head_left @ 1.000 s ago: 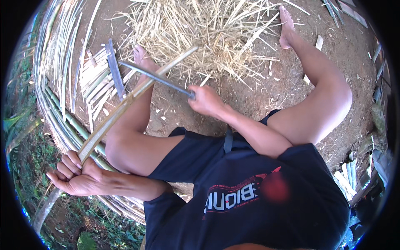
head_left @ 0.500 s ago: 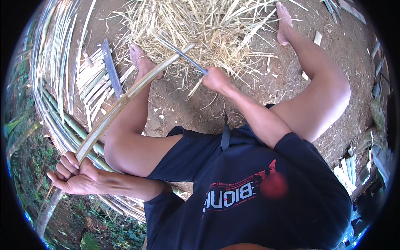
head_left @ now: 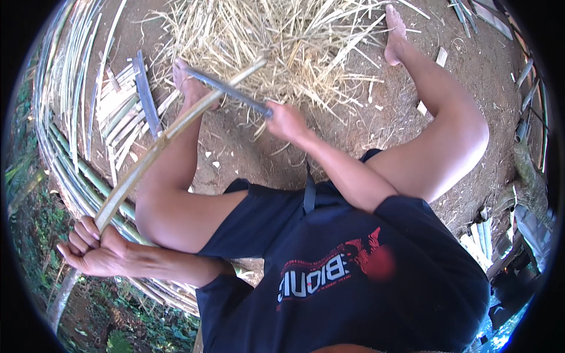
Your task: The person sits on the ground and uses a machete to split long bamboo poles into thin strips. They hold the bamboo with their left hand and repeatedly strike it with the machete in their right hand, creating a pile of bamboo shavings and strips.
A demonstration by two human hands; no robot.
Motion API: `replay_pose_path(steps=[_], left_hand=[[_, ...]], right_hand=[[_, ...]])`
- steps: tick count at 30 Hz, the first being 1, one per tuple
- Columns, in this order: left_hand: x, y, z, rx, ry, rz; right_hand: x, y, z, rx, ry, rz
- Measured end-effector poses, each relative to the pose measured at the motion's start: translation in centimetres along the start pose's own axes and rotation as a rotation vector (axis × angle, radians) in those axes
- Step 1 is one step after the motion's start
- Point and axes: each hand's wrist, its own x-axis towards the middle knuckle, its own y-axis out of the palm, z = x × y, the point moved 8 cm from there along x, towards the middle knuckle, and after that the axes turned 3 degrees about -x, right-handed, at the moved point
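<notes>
The big heap of dry shavings (head_left: 282,47) lies on the dirt ground (head_left: 365,123) at the far side, and everything else can be placed from it. On the left of the heap lie many long split bamboo canes (head_left: 65,117), and among them a dark flat blade (head_left: 146,97) rests alone, touching no hand. A person sits on the near side of the heap with bare knees up, one foot (head_left: 191,82) at its left edge and the other foot (head_left: 394,35) at its right edge. A long bamboo strip (head_left: 159,144) runs from the heap's near edge down and to the left, slanting over the left knee. Its far tip pokes into the heap, and its near end is held tight in the left hand (head_left: 94,253), fingers curled round it, well away from the heap. The right hand (head_left: 286,120) is just beside the heap's near edge, closed in a fist on the handle of a long knife (head_left: 226,91). The knife lies pointing up and left from that fist, and its blade crosses the strip close to the strip's far tip. So the right hand is the one nearer the crossing spot, and the left hand only holds the far-off end.
</notes>
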Motion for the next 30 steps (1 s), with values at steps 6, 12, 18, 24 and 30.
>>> replay_pose_path(steps=[6, 12, 18, 24, 30], left_hand=[[0.7, -0.6, 0.3, 0.013, -0.001, -0.009], [0.4, -0.4, 0.6, 0.039, 0.018, -0.109], [-0.7, -3.6, -0.4, 0.115, 0.116, -0.391], [-0.5, -6.9, 0.0, -0.233, 0.038, -0.320], [-0.5, -6.0, 0.9, -0.267, -0.044, -0.281]], right_hand=[[1.1, -1.2, -3.4, 0.083, 0.261, 0.004], [3.0, -0.2, -9.2, 0.006, 0.253, -0.177], [2.1, 1.2, -6.4, 0.470, 0.333, 0.006], [-2.7, 0.4, 0.1, 0.471, 0.162, -0.006], [-6.9, 2.3, 6.3, 0.014, -0.394, -0.009]])
